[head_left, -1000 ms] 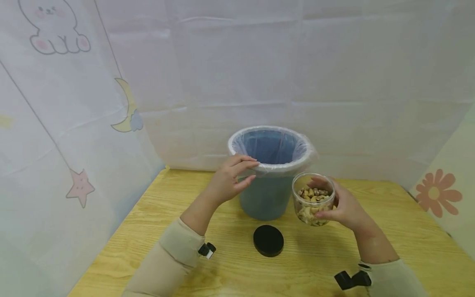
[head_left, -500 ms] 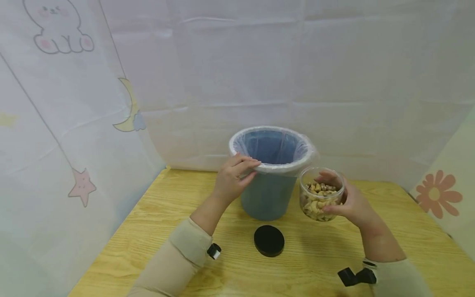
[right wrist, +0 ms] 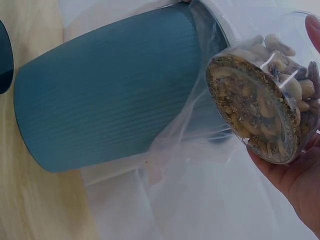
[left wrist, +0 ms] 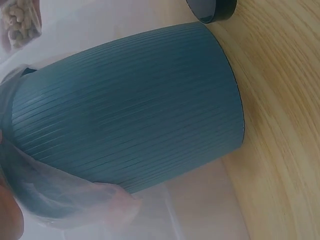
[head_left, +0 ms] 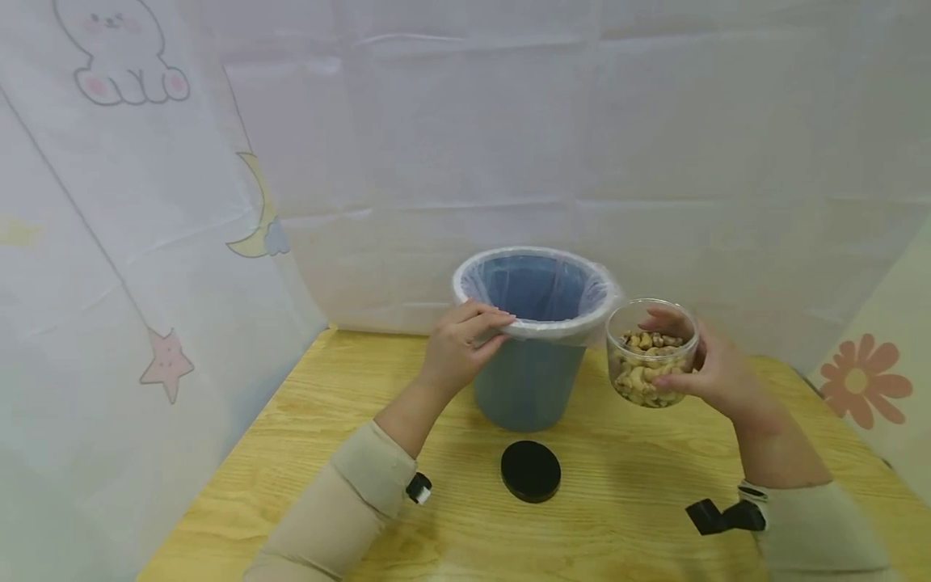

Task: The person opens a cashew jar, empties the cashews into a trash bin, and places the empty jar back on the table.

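Observation:
My left hand (head_left: 461,339) holds the near-left rim of a blue trash can (head_left: 524,388), fingers over the edge and thumb below on the outside. A thin clear bag (head_left: 600,295) lines the can and folds over its white rim. To the can's right, my right hand (head_left: 716,372) grips a clear round jar (head_left: 618,364) from its right side, raised above the table. Its top is uncovered, and it is partly filled with nuts (head_left: 647,376) that look like cashews and walnuts. Dark crumbs coat the jar's bottom in the right wrist view.
A black round lid (head_left: 531,471) lies on the wooden table (head_left: 582,533) in front of the trash can. Behind stands a pale fabric backdrop (head_left: 465,145) with cartoon prints, closing in the left and right sides too. Each sleeve carries a small black wrist camera (head_left: 723,516).
My right hand has lifted the jar up and to the right, away from the trash can. The left hand shifted slightly right, its thumb drawing closer to the rim. The lid stays put.

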`<state>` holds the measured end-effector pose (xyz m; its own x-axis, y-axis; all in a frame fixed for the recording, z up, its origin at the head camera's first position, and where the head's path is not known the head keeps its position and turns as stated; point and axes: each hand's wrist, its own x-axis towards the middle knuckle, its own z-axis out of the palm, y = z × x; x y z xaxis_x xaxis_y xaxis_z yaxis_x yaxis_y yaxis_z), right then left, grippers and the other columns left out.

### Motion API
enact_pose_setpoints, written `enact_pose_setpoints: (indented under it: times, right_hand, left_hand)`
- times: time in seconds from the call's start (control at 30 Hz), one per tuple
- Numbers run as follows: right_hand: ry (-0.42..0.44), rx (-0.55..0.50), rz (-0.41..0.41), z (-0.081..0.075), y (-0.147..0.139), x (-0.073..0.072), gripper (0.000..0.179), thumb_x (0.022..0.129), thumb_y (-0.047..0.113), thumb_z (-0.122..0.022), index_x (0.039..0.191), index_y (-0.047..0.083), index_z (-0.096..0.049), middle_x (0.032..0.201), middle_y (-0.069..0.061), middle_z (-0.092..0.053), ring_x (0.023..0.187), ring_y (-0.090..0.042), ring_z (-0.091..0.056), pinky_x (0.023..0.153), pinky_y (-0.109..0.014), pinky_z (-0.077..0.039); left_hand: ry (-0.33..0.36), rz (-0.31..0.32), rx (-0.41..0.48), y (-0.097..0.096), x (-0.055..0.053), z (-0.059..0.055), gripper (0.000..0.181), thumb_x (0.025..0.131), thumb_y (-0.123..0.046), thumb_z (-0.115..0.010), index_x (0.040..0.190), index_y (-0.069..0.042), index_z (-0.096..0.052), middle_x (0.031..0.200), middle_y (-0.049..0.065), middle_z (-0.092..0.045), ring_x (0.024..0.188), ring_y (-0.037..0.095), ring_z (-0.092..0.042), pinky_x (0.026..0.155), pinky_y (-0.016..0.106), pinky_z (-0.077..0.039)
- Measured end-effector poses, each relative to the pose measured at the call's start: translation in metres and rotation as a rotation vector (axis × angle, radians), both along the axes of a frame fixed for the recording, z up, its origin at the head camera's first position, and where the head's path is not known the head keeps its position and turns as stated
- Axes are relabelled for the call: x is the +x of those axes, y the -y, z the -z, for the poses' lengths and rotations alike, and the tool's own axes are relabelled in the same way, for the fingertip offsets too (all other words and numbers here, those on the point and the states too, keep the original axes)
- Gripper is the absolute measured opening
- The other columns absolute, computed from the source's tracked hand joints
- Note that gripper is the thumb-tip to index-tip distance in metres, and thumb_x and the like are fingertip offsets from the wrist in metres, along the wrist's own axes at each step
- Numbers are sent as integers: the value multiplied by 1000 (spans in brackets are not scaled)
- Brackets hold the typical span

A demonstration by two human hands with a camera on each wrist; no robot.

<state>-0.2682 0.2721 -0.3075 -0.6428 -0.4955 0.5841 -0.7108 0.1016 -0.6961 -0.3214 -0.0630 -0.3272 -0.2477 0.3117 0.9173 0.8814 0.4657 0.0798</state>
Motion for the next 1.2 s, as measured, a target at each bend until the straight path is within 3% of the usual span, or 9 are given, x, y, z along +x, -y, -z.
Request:
enact_pose_setpoints:
  times: [0.13,0.3,0.4,0.6,0.67,0.9,1.2]
  right_hand:
    - [2,-27,22,-10,-3,-1,79,69,-24,-60,139,2,-32,124,-3,-49,107,-9,-48,74,-17,-48]
    - [-52,59,159,-24,-9,-2,80,69,-22,-63,139,6,-34,123,-1,-48,102,-6,-50,70,-15,-48]
    - [-82,123,265,-32,-12,-4,79,70,-17,-66,138,9,-36,121,2,-49,90,-2,-54,62,-15,-48]
    - [-49,189,393,-44,-12,-9,74,71,-8,-71,134,11,-38,118,5,-49,88,0,-56,62,-15,-48]
    - [-42,209,436,-48,-13,-11,72,72,-4,-73,133,13,-39,118,5,-49,82,0,-54,57,-15,-46]
    - [-37,260,514,-59,-15,-17,72,73,5,-76,134,16,-39,118,6,-49,74,-5,-51,54,-19,-42]
    - [-50,390,588,-71,-14,-24,74,73,25,-78,136,19,-39,119,-4,-50,69,-12,-45,55,-22,-40]
  left_hand:
    - [1,-11,-13,-1,0,-2,19,77,-15,-74,96,-15,-72,94,-4,-65,87,11,-59,79,20,-46]
    - [-1,-28,-34,-1,1,-5,19,77,-16,-74,96,-16,-72,94,-3,-65,87,11,-59,78,20,-46]
    - [-7,-40,-42,-2,1,-6,19,77,-16,-74,95,-16,-72,93,-3,-64,86,11,-59,77,21,-46]
    - [8,-47,-39,-2,1,-6,19,77,-15,-75,95,-16,-72,93,-3,-65,86,12,-59,77,21,-46]
    - [12,-44,-36,-2,1,-6,19,77,-15,-75,95,-16,-73,93,-3,-65,86,12,-59,80,22,-46]
    - [-3,-19,-29,0,0,-4,19,75,-17,-75,94,-16,-73,92,-2,-66,80,11,-59,69,20,-46]
    - [15,-21,-43,0,-1,-3,18,77,-19,-74,95,-17,-73,93,-3,-65,78,8,-57,68,19,-44]
